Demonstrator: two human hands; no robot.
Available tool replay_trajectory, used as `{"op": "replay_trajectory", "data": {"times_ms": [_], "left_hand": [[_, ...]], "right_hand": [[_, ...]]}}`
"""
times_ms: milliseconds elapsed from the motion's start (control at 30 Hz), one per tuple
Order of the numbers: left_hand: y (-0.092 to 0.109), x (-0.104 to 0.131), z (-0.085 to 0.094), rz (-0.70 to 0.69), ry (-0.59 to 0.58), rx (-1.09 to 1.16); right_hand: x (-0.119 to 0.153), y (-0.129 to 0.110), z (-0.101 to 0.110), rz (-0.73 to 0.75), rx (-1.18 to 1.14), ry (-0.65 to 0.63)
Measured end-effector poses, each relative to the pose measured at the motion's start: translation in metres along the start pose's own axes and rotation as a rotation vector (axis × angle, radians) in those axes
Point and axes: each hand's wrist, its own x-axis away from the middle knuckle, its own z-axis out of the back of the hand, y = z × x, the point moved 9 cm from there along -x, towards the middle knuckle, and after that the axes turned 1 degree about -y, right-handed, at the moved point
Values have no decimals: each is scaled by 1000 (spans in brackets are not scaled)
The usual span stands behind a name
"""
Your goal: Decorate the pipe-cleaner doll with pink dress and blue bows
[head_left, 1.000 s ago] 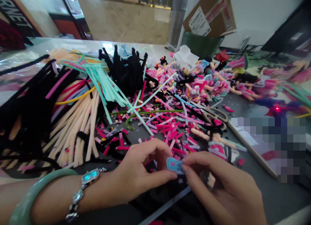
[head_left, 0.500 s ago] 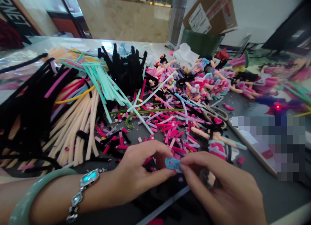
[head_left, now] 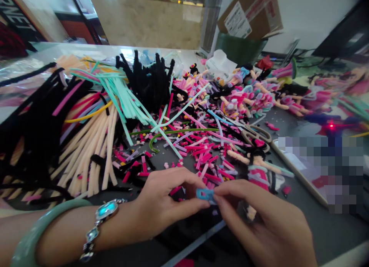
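My left hand (head_left: pixel 161 205) and my right hand (head_left: pixel 259 217) meet low in the view, at about 6 o'clock, and both are pinched shut on one small blue pipe-cleaner loop (head_left: pixel 205 194) that sits between their fingertips. My left thumb and forefinger grip its left end; my right thumb and forefinger grip its right end. The loop hangs just above the dark surface (head_left: pixel 323 228), touching nothing but my fingers as far as I can tell. On my left wrist I wear a silver bracelet with turquoise stones (head_left: pixel 99 221), and further up the forearm a pale green bangle (head_left: pixel 31 240).

Just beyond my fingers, toward 12 o'clock, lies a scatter of short pink cut pieces (head_left: pixel 201 151). At about 10 o'clock a bundle of long cream stems (head_left: pixel 92 151) lies beside a heap of black stems (head_left: pixel 31 132), with mint green stems (head_left: pixel 121 94) fanned across them. A clump of upright black stems (head_left: pixel 150 78) stands further back at 11 o'clock. At 1 o'clock a pair of scissors (head_left: pixel 255 134) rests on the surface, near a small finished doll figure (head_left: pixel 256 169). More little figures (head_left: pixel 248 96) are piled behind the scissors. A cardboard box (head_left: pixel 248 15) stands at the far edge, at about 1 o'clock.
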Motion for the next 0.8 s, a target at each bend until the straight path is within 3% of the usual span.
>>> {"op": "replay_trajectory", "data": {"times_ms": [800], "left_hand": [[-2,2,1,-5,11,33]], "right_hand": [[0,-1,-3,-15,-38,-27]]}}
